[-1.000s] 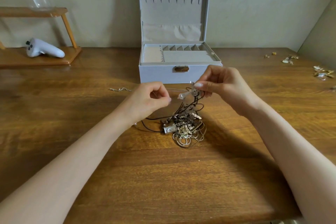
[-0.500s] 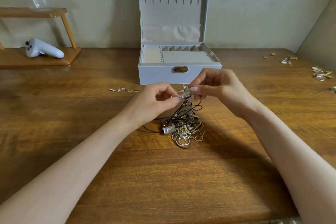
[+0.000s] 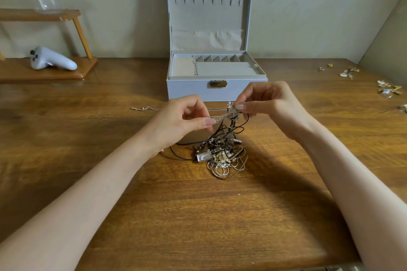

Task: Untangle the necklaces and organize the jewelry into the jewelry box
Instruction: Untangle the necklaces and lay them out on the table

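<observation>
A tangle of necklaces (image 3: 222,154), black cords, silver chains and pendants, lies on the wooden table in front of me. Above it my left hand (image 3: 182,121) and my right hand (image 3: 266,105) each pinch one end of a silvery sparkling chain piece (image 3: 224,114), held level between them, with black cords trailing from it down into the pile. The pale grey jewelry box (image 3: 189,90) stands open right behind my hands, its lid upright, its top tray split into small compartments. A thin silver chain (image 3: 145,108) lies alone to the left of the box.
Several small gold and silver pieces (image 3: 387,89) are scattered at the table's far right. A wooden stand (image 3: 50,73) at the back left carries a white controller (image 3: 51,59). Bare wood stretches between me and the pile.
Both hands have lowered slightly and drawn apart a little, so the silvery piece is stretched level between them. The pile on the table has barely shifted.
</observation>
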Tool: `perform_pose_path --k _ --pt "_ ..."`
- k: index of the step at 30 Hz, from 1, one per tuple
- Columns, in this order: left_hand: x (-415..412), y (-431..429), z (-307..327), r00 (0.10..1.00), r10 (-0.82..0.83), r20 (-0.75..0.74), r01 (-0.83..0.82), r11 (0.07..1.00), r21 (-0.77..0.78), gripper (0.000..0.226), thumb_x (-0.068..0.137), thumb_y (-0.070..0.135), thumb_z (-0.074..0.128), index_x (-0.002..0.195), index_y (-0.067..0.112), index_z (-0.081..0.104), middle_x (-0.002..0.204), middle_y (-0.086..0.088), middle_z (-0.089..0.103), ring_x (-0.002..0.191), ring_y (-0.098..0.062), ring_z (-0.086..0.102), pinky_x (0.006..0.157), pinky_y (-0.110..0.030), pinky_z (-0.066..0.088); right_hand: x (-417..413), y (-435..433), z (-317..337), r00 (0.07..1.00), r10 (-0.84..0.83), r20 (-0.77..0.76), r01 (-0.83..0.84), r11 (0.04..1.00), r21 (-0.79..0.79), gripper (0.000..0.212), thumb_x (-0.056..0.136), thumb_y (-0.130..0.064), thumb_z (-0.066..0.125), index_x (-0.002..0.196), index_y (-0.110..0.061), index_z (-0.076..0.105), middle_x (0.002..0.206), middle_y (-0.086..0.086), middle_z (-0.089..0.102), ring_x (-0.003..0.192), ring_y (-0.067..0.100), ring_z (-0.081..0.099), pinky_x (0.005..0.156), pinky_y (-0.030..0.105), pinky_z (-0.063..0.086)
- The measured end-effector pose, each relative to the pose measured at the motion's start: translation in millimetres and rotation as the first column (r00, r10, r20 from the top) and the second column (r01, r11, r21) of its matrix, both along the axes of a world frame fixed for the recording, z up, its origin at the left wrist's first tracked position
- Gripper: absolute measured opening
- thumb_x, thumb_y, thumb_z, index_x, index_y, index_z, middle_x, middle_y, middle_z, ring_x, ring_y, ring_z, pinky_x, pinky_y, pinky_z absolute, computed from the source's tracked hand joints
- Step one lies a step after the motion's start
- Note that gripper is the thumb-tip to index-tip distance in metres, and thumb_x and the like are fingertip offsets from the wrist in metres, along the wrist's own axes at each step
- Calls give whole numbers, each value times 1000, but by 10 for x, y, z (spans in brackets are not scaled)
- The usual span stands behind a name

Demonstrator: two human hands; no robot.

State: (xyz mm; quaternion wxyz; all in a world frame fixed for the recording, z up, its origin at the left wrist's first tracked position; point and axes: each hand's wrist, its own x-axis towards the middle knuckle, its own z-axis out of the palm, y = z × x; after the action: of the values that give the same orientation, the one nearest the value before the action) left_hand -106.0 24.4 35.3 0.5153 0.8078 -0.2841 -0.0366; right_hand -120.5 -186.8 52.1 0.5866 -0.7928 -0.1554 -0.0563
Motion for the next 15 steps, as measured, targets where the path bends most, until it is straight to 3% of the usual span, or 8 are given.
perform_pose_path --k 2,5,7,9,11,13,15 --pt "1 21 27 999 -34 -11 34 999 29 16 76 27 69 78 14 59 75 2 71 78 -12 63 74 -18 48 4 10 -8 1000 -11 0 11 1000 -14 16 78 8 66 72 -6 65 56 -6 63 54 5 53 56 14 42" --pt "-2 39 42 993 -116 -27 119 983 142 33 66 43 70 75 12 63 72 3 66 70 -8 58 69 -21 46 18 11 -24 999 -43 5 43 999 3 15 79 7 66 71 -6 64 54 -4 61 53 7 51 55 16 41" --pt "-3 30 20 997 -74 1 73 981 177 45 63 56 64 74 12 62 72 1 61 68 -9 52 68 -25 42 24 5 -26 998 -58 13 57 998 33 13 79 4 67 72 -7 64 55 0 61 54 10 52 57 19 42" --pt "5 8 -9 999 38 20 -40 995 91 48 66 59 59 79 12 59 76 0 58 71 -12 52 71 -27 42 22 4 -32 999 -40 15 39 997 67 11 79 2 68 73 -6 64 57 2 62 55 11 53 57 20 43" --pt "-6 -25 -21 995 104 11 -104 995 -14 42 70 54 59 90 17 60 87 6 62 82 -11 56 75 -19 43 11 20 -38 1000 -2 16 1 996 87 9 79 2 67 74 -5 64 57 1 62 55 11 55 57 20 45" --pt "-39 -68 -25 997 77 1 -77 996 -41 38 71 49 62 98 23 62 96 12 64 89 -5 58 75 -10 43 -1 49 -45 999 34 16 -35 995 94 8 79 3 66 75 -3 63 57 2 63 55 11 56 57 19 46" --pt "-81 -120 -43 999 50 5 -50 998 -47 33 71 46 64 94 21 65 90 11 65 81 -1 58 72 -9 41 -12 88 -51 998 62 9 -62 993 95 7 79 4 65 76 -2 64 61 3 65 58 12 58 59 21 47"
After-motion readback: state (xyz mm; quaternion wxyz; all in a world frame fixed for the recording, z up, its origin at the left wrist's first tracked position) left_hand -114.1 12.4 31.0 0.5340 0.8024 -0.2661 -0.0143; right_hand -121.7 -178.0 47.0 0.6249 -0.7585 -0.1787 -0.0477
